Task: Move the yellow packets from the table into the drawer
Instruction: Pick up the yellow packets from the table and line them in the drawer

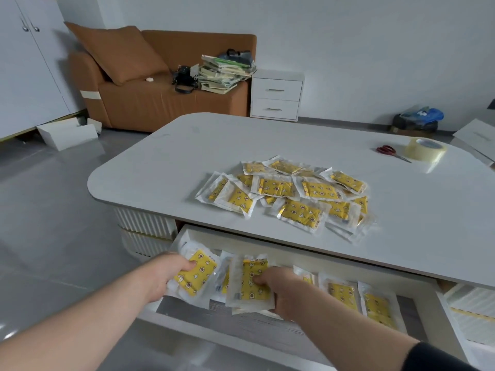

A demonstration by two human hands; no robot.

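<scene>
**Loading the drawer: some in, most to go**

Both hands are down over the open drawer (241, 326), and each has a yellow packet. The left hand (163, 277) grasps one packet (197, 275) at the drawer's left end, with the thumb curled onto the yellow pad. The right hand (284, 290) pinches a second packet (250, 283) just beside it, thumb pressed on the yellow face. That packet is tilted up rather than lying flat. Neither looks let go, so my read is that both are being set down.

What's done: further right in the drawer, at least two packets (344, 294) lie side by side. The corner of another peeks out between them and the right hand. Clear wrappers also show beneath the two packets in hand. So a modest row is already in.

What's left is the big job. A pile of yellow packets (289, 194) sprawls on the surface (187, 151) near its front edge, just above the drawer. It looks like well over a dozen, though the overlap hides the exact count. Scissors (388, 151) and a roll of tape (424, 152) sit well apart at the far right, out of the way. I'd call it less than half done.
</scene>
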